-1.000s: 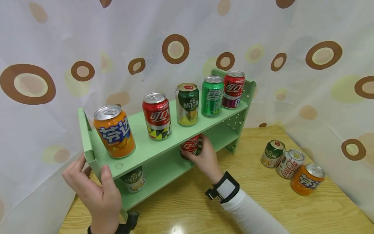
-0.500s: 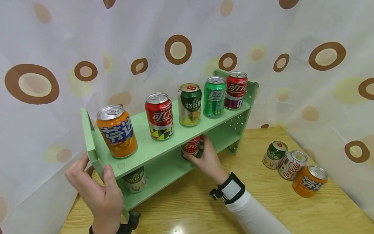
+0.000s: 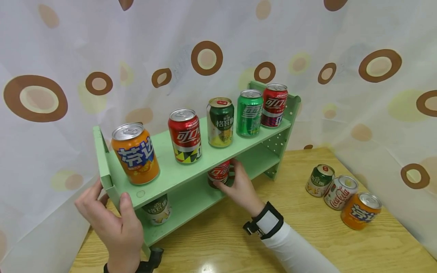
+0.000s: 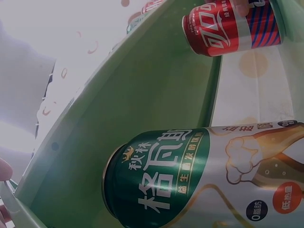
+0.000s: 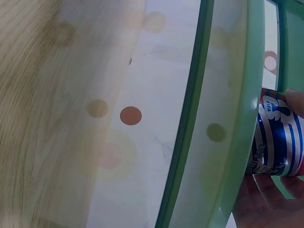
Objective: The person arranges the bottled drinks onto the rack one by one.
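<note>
In the head view my right hand (image 3: 240,189) grips a red Coca-Cola can (image 3: 218,175) on the lower board of a green two-tier shelf (image 3: 191,206). Thumb and fingers lie around the can's sides, and the upper board hides its top. The right wrist view shows the can's blue-striped lower part (image 5: 280,137) between thumb and fingers. My left hand (image 3: 116,227) holds the shelf's left end panel, thumb in front and fingers behind. Near it on the lower board stands a green-and-white kvass can (image 3: 158,210), large in the left wrist view.
Along the upper board stand an orange Fanta can (image 3: 136,155), a red Coca-Cola can (image 3: 185,136), a kvass can (image 3: 220,123), a green Sprite can (image 3: 250,113) and another red can (image 3: 274,106). Three cans (image 3: 341,192) stand together on the wooden table at right.
My right hand has slid the red can slightly left along the lower board. The left hand stays at the shelf's end, and the other cans keep their places.
</note>
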Demonstrator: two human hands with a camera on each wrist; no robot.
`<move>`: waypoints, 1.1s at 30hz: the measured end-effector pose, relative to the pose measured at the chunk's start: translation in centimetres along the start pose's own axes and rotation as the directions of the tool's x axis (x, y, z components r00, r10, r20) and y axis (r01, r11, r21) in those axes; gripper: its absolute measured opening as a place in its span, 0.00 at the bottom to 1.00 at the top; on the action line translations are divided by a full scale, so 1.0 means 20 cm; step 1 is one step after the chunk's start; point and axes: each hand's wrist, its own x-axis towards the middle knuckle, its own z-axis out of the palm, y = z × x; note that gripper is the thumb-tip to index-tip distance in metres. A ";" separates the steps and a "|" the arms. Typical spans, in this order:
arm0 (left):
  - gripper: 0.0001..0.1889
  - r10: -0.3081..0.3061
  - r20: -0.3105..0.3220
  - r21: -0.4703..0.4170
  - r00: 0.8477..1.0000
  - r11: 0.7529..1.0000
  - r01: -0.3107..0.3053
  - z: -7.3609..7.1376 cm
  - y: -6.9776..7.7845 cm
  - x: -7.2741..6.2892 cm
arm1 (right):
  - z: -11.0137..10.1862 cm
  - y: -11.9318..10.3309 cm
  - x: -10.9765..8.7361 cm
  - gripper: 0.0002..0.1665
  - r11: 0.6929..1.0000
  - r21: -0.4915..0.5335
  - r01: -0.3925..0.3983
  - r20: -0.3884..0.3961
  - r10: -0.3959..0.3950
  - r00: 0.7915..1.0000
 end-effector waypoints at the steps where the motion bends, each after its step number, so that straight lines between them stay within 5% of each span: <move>1: 0.29 -0.001 0.000 0.001 1.000 1.000 0.001 0.00 0.00 0.00 | 0.01 0.00 0.00 0.50 1.000 -0.002 0.002 -0.002 -0.002 1.000; 33: 0.29 -0.003 0.014 0.007 1.000 1.000 0.003 -0.01 0.00 0.00 | 0.17 -0.14 -0.05 0.48 0.998 0.056 -0.004 0.083 0.000 0.997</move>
